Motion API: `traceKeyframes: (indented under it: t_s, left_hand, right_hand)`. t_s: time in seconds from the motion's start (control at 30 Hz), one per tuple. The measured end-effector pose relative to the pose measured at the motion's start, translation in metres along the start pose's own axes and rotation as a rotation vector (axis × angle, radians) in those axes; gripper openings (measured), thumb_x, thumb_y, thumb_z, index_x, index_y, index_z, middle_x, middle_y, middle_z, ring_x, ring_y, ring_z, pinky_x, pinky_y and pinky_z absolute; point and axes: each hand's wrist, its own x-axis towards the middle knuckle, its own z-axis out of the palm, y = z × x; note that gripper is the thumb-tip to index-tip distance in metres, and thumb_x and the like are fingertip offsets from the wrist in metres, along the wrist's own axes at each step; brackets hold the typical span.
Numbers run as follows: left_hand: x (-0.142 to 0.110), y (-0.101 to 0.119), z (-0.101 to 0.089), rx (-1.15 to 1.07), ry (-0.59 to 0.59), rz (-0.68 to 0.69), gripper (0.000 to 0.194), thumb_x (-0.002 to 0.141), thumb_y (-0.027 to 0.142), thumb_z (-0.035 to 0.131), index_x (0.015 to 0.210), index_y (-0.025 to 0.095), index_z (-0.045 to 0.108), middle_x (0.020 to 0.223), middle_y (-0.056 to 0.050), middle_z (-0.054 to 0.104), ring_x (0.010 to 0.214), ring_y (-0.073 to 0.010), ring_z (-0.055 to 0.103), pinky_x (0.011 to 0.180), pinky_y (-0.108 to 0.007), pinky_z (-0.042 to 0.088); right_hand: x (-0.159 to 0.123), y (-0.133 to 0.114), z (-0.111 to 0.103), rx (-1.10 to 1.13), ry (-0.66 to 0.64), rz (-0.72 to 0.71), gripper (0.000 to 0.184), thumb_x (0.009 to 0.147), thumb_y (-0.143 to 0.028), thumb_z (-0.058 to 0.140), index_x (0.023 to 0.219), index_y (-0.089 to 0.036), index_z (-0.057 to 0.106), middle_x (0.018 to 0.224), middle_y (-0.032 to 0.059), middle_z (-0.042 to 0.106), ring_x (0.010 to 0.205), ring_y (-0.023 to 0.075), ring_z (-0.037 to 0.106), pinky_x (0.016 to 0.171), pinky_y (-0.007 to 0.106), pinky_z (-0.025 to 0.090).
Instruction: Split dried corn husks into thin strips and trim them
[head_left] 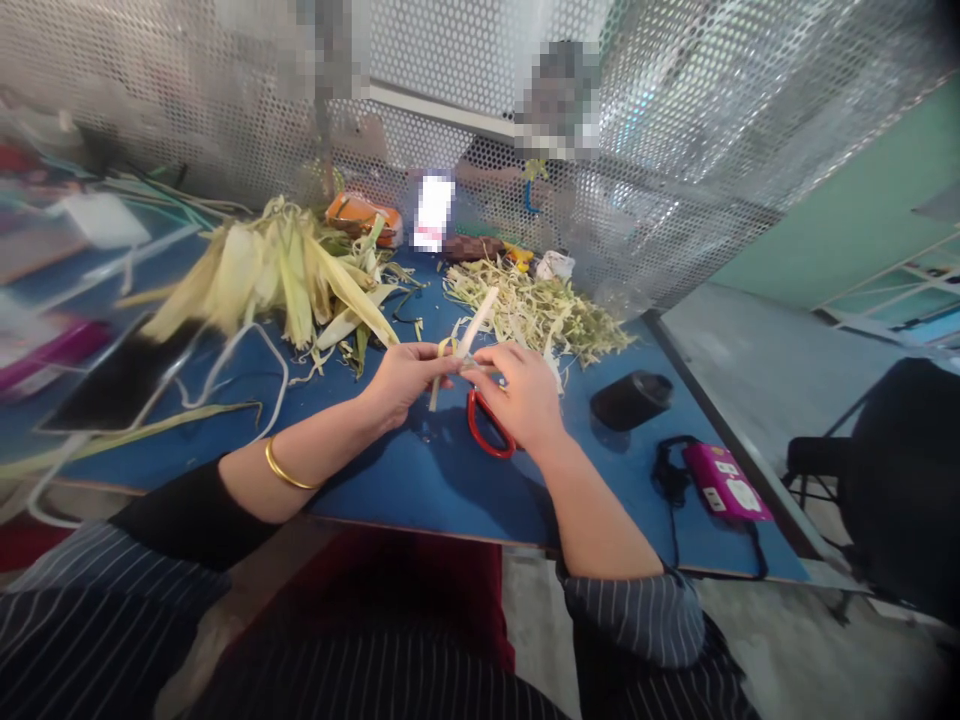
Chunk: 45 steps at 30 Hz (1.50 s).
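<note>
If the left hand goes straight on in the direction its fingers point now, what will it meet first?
Most likely the right hand, whose thumb and fingers lie just ahead of the left hand, close by the pale strip. Any gap in depth is hard to judge.

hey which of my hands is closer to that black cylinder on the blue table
Right. Your right hand is to the left of the black cylinder, not touching it; your left hand is farther left, beyond the right one.
</note>
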Motion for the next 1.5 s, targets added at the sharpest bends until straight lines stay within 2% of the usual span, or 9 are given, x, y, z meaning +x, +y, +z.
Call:
traceKeyframes:
  t_s: [0.1, 0.2, 0.27, 0.4, 0.53, 0.67, 0.8, 1.1, 1.5]
  left_hand:
    - [0.005, 0.001, -0.004, -0.108, 0.048, -0.071, 0.015, 0.063, 0.020, 0.077, 0.074, 0.012, 0.069, 0.069, -0.003, 0.067, 0.057, -0.0089, 0.061, 0.060, -0.021, 0.049]
    - [0.005, 0.002, -0.006, -0.156, 0.064, -0.087, 0.014, 0.064, 0.018, 0.077, 0.073, 0.011, 0.069, 0.073, -0.005, 0.069, 0.064, -0.0107, 0.065, 0.068, -0.023, 0.051]
    - [0.005, 0.003, -0.006, -0.162, 0.070, -0.063, 0.016, 0.063, 0.019, 0.078, 0.074, 0.012, 0.069, 0.074, -0.005, 0.070, 0.064, -0.0106, 0.064, 0.068, -0.023, 0.052]
    - [0.002, 0.006, -0.003, -0.117, 0.069, 0.001, 0.011, 0.065, 0.020, 0.076, 0.071, 0.013, 0.070, 0.072, -0.004, 0.070, 0.059, -0.0090, 0.062, 0.065, -0.022, 0.051]
    - [-0.001, 0.007, 0.000, -0.028, 0.031, 0.009, 0.008, 0.069, 0.021, 0.073, 0.070, 0.014, 0.070, 0.073, -0.006, 0.070, 0.057, -0.0091, 0.062, 0.060, -0.022, 0.051]
    - [0.000, 0.006, 0.000, 0.076, 0.032, 0.022, 0.012, 0.071, 0.025, 0.071, 0.075, 0.014, 0.070, 0.075, -0.007, 0.071, 0.051, -0.0075, 0.059, 0.051, -0.020, 0.046]
    - [-0.001, 0.005, -0.001, 0.126, 0.032, 0.046, 0.017, 0.069, 0.026, 0.073, 0.081, 0.014, 0.066, 0.069, -0.005, 0.070, 0.049, -0.0081, 0.059, 0.049, -0.020, 0.044]
    - [0.005, -0.005, -0.005, 0.307, 0.048, 0.191, 0.016, 0.069, 0.028, 0.070, 0.077, 0.014, 0.067, 0.064, -0.003, 0.066, 0.052, -0.0112, 0.061, 0.049, -0.020, 0.044]
    - [-0.008, -0.004, 0.000, 0.810, -0.070, 0.403, 0.018, 0.078, 0.028, 0.058, 0.075, 0.016, 0.071, 0.057, 0.000, 0.064, 0.053, -0.0108, 0.056, 0.052, -0.020, 0.036]
  right_hand:
    - [0.001, 0.000, -0.005, -0.187, 0.041, -0.171, 0.018, 0.091, -0.020, 0.047, 0.087, -0.021, 0.065, 0.085, 0.0031, 0.066, 0.081, 0.0156, 0.057, 0.087, 0.034, 0.035]
    - [-0.002, -0.006, -0.003, -0.205, 0.011, -0.162, 0.022, 0.090, -0.018, 0.045, 0.082, -0.021, 0.066, 0.080, 0.0041, 0.065, 0.077, 0.0159, 0.056, 0.084, 0.036, 0.035]
    - [-0.005, -0.011, 0.003, -0.004, -0.064, -0.014, 0.020, 0.089, -0.025, 0.049, 0.080, -0.020, 0.067, 0.077, 0.0041, 0.064, 0.074, 0.0162, 0.057, 0.078, 0.034, 0.038]
    - [-0.006, -0.014, 0.020, 0.820, -0.218, 0.541, 0.031, 0.085, -0.045, 0.053, 0.085, -0.017, 0.066, 0.072, 0.0026, 0.064, 0.064, 0.0140, 0.058, 0.063, 0.029, 0.045]
    - [-0.001, -0.006, 0.025, 1.208, 0.155, 0.834, 0.034, 0.078, -0.049, 0.060, 0.092, -0.018, 0.064, 0.071, -0.0002, 0.058, 0.056, 0.0102, 0.053, 0.056, 0.026, 0.045]
    - [0.001, -0.007, 0.013, 1.031, 0.413, 0.650, 0.021, 0.082, -0.040, 0.058, 0.085, -0.020, 0.066, 0.072, -0.0001, 0.058, 0.062, 0.0108, 0.054, 0.063, 0.027, 0.047]
    - [-0.001, -0.017, 0.001, 0.940, 0.225, 0.461, 0.014, 0.084, -0.034, 0.056, 0.086, -0.022, 0.064, 0.074, 0.0002, 0.063, 0.058, 0.0109, 0.055, 0.060, 0.028, 0.047]
    - [-0.002, -0.012, -0.001, 0.667, -0.068, 0.527, 0.016, 0.082, -0.030, 0.055, 0.070, -0.020, 0.058, 0.057, -0.0033, 0.056, 0.050, 0.0098, 0.049, 0.051, 0.022, 0.039]
    - [-0.005, -0.013, 0.008, 0.660, -0.062, 0.582, 0.020, 0.087, -0.040, 0.049, 0.088, -0.021, 0.057, 0.050, -0.0050, 0.055, 0.044, 0.0115, 0.054, 0.053, 0.024, 0.042]
